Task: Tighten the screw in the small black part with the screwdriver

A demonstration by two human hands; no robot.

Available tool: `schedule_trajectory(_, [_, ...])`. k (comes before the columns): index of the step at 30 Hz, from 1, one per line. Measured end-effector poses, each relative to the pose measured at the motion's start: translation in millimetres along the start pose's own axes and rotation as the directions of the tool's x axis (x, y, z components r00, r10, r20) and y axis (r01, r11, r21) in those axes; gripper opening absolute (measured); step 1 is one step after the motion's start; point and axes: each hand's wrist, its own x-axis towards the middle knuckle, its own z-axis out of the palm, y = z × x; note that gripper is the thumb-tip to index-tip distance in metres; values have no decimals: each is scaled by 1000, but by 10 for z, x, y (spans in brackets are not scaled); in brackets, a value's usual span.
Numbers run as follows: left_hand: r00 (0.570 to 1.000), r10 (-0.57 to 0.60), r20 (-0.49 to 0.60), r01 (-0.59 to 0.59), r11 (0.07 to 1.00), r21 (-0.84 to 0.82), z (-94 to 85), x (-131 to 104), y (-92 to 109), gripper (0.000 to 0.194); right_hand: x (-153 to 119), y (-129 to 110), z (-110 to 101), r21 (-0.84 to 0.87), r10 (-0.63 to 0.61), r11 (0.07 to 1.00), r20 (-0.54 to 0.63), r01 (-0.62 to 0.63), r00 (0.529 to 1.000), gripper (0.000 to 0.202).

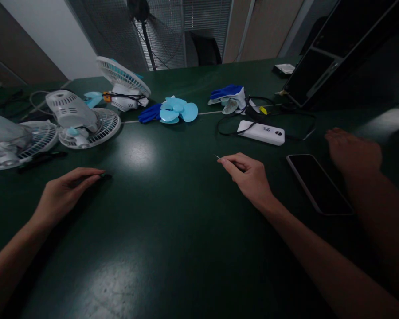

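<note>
My left hand (68, 190) is closed in a pinch over the dark green tabletop (166, 221). Between its fingertips is a small dark piece with a hint of green (105, 176), too small to name. To the right, my right hand (249, 177) pinches a thin, pale, needle-like piece (218, 157) between thumb and forefinger, its tip pointing left. Beyond that hand lies a white power bank-like box (262, 133) with a black cord (226, 133) around it. A light blue fan blade (178, 110) rests farther back, between the two hands.
White fan bodies with grilles (75, 117) stand at the left. Blue-and-white gloves (229, 98) lie at the back. On the right are a phone (319, 184), another person's hand (354, 150) and a large black case (332, 53). A standing fan (146, 40) is behind the table.
</note>
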Motion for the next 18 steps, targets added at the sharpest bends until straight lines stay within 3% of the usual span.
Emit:
schedule_trajectory(4, [992, 124, -28, -118, 981, 157, 45, -18, -19, 44, 1, 6, 5, -4, -3, 1000, 0, 3, 1000, 21])
schedule_trajectory(9, [952, 302, -40, -273, 903, 331, 45, -103, -114, 44, -1, 15, 4, -1, 2, 1000, 5, -2, 1000, 22])
schedule_trajectory(14, [934, 353, 60, -345, 845, 408, -5, -185, -209, 55, -8, 8, -1, 6, 3, 1000, 8, -3, 1000, 22])
schedule_trajectory(18, [933, 348, 91, -354, 849, 392, -34, -222, -181, 62, -11, -8, 2, 2, 10, 1000, 4, -10, 1000, 22])
